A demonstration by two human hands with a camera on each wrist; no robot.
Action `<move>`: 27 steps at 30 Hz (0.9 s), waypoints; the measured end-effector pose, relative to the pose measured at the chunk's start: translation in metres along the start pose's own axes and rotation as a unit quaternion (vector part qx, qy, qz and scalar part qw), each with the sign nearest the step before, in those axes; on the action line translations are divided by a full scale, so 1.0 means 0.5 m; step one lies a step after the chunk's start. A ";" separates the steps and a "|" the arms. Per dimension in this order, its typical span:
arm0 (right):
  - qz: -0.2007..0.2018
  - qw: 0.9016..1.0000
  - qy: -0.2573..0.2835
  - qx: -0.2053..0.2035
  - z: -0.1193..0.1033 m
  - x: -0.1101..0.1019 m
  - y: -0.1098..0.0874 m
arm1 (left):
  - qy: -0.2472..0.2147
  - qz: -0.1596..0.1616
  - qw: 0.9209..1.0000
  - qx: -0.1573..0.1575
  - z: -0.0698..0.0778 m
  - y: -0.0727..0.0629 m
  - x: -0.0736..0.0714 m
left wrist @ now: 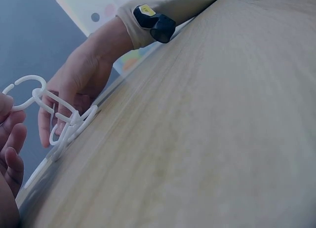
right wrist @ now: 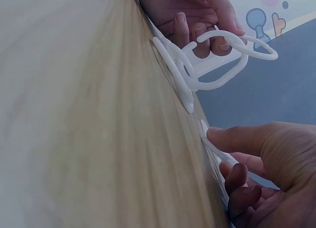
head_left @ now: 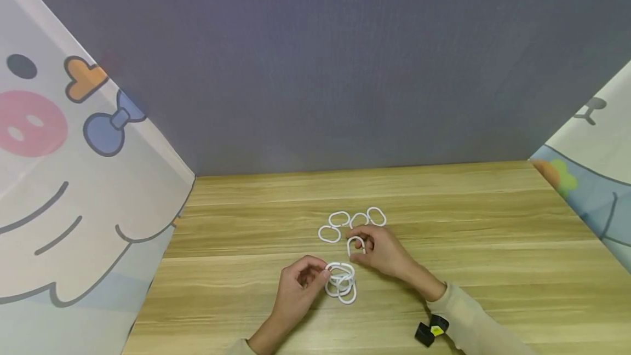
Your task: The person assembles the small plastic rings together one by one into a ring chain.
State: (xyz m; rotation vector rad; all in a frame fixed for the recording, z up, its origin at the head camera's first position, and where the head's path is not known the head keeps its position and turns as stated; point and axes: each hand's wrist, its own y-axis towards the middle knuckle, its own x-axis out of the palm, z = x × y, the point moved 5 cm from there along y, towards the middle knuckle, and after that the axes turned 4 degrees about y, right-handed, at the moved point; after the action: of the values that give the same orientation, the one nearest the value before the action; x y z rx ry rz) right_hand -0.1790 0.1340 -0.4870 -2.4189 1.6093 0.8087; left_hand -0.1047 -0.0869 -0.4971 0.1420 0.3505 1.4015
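Note:
Between thumb and forefinger my left hand [head_left: 299,287] pinches the top link of a short chain of white plastic C-links [head_left: 347,292]. The chain's lower links [left wrist: 69,127] hang down in a bunch onto the tabletop, as the left wrist view shows. My right hand [head_left: 384,251], just beyond the chain, holds a single white C-link [head_left: 348,245] by its sides, thumb at the near end and fingers curled at the far side. In the right wrist view, the right thumb [right wrist: 242,139] lies against this link [right wrist: 219,153], low at the table surface.
Several loose white links, among them an oval one [head_left: 329,234] and another [head_left: 377,216], lie on the wooden table [head_left: 236,218] just beyond my hands. A grey panel [head_left: 315,70] stands along the back edge. A small black device [head_left: 431,331] sits at the right wrist.

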 end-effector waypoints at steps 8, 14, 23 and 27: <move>0.043 0.999 0.021 0.012 0.002 -0.009 0.001 | 0.001 0.002 1.000 0.007 0.001 0.000 0.001; 0.070 0.997 0.035 0.015 -0.001 -0.022 -0.003 | 0.002 0.002 1.000 0.017 0.001 0.000 0.002; 0.065 0.995 0.070 0.041 -0.003 -0.029 -0.011 | 0.001 0.001 1.000 0.018 0.000 0.000 0.002; 0.060 0.991 0.097 0.070 0.000 -0.030 -0.015 | 0.003 0.002 1.000 0.017 -0.001 -0.001 0.001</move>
State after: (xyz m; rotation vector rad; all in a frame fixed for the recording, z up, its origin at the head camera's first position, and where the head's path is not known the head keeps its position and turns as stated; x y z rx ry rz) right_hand -0.1769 0.1497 -0.4810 -2.3829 1.8284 0.4705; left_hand -0.1044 -0.0867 -0.4976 0.1668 0.3783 1.4004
